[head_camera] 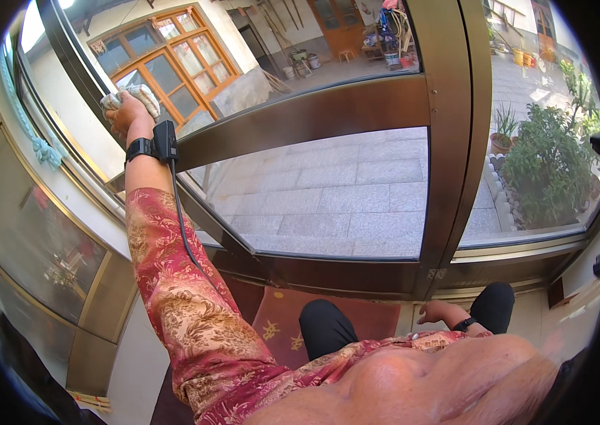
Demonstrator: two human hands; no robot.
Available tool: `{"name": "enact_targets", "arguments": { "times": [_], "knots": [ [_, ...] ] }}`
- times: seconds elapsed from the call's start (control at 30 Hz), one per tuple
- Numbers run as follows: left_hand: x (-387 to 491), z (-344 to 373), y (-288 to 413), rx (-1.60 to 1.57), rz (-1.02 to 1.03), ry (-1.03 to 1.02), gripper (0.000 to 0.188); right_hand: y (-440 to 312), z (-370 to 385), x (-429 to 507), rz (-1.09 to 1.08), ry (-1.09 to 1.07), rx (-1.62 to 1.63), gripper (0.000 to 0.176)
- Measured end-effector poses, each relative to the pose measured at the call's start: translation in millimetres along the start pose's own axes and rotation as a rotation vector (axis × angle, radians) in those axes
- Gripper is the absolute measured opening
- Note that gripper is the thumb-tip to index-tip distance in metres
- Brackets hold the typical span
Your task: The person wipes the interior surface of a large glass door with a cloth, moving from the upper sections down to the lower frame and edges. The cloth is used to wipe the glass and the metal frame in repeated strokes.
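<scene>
My left hand point(128, 116) is stretched up and away at the upper left, closed around a folded, patterned cloth point(143, 97). The cloth lies at the metal frame edge beside the upper glass pane of a brown metal-framed glass door point(305, 114). A black strap with a small box and a cable sits on that wrist. My right hand point(435, 312) hangs low by my right knee, near the foot of the door, with nothing seen in it; its wrist wears a dark band. The lower glass pane point(326, 196) shows paving outside.
A red mat point(273, 324) with yellow figures lies under my knees. To the left stands a cabinet with glass panels point(34, 228), and a light blue knotted cloth point(44, 151) hangs above it. Door hinges point(436, 273) are at the lower right. Outside grow potted plants and a shrub point(544, 159).
</scene>
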State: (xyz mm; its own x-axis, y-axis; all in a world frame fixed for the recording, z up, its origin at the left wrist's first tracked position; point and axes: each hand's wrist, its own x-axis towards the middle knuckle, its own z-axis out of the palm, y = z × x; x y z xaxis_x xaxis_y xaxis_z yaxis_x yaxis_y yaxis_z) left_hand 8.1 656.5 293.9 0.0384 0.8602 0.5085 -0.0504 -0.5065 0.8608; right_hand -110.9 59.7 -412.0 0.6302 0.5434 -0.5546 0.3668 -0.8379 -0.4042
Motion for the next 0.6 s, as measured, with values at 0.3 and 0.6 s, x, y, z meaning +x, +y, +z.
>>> {"name": "enact_targets", "arguments": {
  "times": [0.3, 0.6],
  "knots": [
    [-134.0, 20.8, 138.0, -0.098, 0.58, 0.082, 0.074, -2.2, -4.4, -16.5, -0.107, 0.094, 0.001, 0.061],
    [-281.2, 12.8, 267.6, -0.605, 1.518, 0.112, 0.081, -11.8, -15.4, -27.3, -0.113, 0.053, 0.0, 0.067]
  ]
}}
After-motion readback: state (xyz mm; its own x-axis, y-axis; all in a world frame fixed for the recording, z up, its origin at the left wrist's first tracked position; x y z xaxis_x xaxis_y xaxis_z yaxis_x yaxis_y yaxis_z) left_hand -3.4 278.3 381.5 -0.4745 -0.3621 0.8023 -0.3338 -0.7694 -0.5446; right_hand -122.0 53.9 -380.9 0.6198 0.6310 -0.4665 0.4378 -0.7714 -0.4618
